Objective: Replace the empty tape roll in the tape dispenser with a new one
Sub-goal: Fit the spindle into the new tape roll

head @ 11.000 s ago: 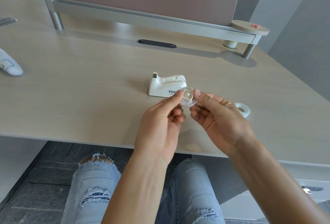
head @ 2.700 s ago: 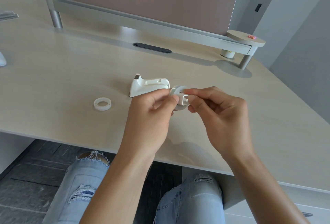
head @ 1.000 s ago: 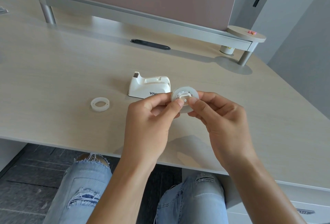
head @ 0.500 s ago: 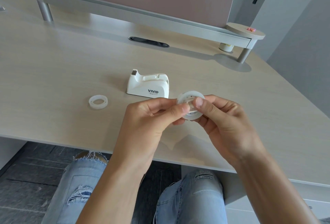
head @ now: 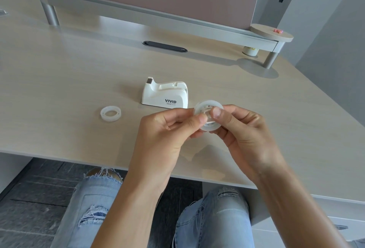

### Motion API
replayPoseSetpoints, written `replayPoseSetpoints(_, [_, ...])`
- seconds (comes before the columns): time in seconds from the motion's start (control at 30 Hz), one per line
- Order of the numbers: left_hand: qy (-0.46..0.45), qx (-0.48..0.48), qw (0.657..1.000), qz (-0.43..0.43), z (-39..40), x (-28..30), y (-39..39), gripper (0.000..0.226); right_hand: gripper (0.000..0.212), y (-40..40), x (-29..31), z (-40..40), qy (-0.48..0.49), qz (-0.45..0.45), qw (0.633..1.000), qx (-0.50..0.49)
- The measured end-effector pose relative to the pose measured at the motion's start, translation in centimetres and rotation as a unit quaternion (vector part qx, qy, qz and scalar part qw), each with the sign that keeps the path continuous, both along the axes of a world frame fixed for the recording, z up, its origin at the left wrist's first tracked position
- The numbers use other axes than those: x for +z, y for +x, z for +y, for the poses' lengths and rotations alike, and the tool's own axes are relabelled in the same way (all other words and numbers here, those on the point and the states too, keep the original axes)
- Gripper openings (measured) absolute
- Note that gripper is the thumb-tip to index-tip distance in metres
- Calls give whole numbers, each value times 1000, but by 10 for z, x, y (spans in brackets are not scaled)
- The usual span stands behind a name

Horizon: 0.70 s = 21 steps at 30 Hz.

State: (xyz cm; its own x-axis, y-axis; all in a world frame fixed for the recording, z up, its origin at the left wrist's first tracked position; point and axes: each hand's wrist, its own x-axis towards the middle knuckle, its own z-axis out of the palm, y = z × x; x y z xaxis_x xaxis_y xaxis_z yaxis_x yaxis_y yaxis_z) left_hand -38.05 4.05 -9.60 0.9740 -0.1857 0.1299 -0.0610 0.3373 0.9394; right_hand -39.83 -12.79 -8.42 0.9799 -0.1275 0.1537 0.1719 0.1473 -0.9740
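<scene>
A white tape dispenser point(head: 165, 95) marked VIVID stands in the middle of the desk, its roll cradle bare. Just right of it and nearer to me, both hands hold a clear tape roll point(head: 205, 107) with a plastic hub in its centre. My left hand point(head: 167, 129) pinches the roll's left side with thumb and forefinger. My right hand point(head: 241, 129) grips the right side, thumb pressed on the hub. The lower half of the roll is hidden by my fingers. A bare whitish tape core point(head: 110, 113) lies flat on the desk to the dispenser's left.
The light wood desk point(head: 69, 82) has a raised grey shelf point(head: 150, 13) and pink partition along its far edge, a dark cable slot point(head: 165, 46), and a round shelf end point(head: 271, 34) at the right. My knees in torn jeans sit below the near edge.
The roll and both hands have drifted slightly right and toward me, away from the dispenser. My right thumb now covers the hub. The core on the desk has not moved.
</scene>
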Motion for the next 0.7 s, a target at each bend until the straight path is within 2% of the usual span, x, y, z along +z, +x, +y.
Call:
replayPoseSetpoints(0.1, [69,56,995,-48,-1,1,0,11,27,0,5,2,-78,-14,996,-31])
replayPoseSetpoints(0.2, [148,110,977,-103,1,0,6,14,18,5,9,2,-131,-21,991,-15])
replayPoseSetpoints(0.3, [185,152,962,-129,3,0,16,15,12,21,11,6,-197,-10,980,-7])
replayPoseSetpoints(0.43, [188,189,958,-104,9,3,33,28,9,50,16,14,-199,-27,979,-33])
replayPoseSetpoints(0.53, [231,222,942,-100,14,2,47,34,9,78,20,17,-221,-58,969,-88])
replayPoseSetpoints(0.7, [287,180,940,-48,21,-5,59,35,16,116,35,12,-283,-47,954,-89])
